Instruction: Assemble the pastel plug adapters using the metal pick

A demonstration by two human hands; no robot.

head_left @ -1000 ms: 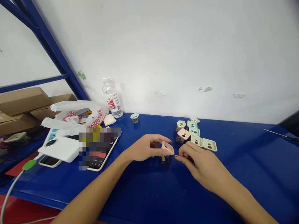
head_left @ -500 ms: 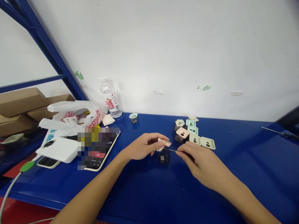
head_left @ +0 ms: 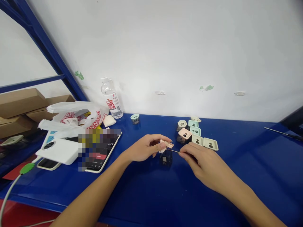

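My left hand (head_left: 148,147) is closed, pinching a pale pink pencil sharpener top (head_left: 169,144) between thumb and fingers. My right hand (head_left: 201,160) is closed round a slim tool with a thin metal shaft, which looks like a screwdriver (head_left: 172,150); its handle is hidden in the palm. The shaft's tip reaches the underside of the pink piece, and the exact contact is too small to make out. Just below sits a dark see-through sharpener container (head_left: 166,160) on the blue table. Beyond my right hand stand a pink-topped sharpener (head_left: 185,134) and several cream and mint two-hole tops (head_left: 210,144).
A mint-topped sharpener (head_left: 135,118) stands by the wall, near a water bottle (head_left: 112,101). On the left lie a plastic bag (head_left: 71,116), a white phone (head_left: 59,149), a lit, partly blurred phone (head_left: 101,160) and cardboard boxes (head_left: 21,102). A thin metal rod (head_left: 276,130) lies far right.
The tool's shaft and my right hand have shifted very slightly. My left hand keeps the same hold on the pink piece.
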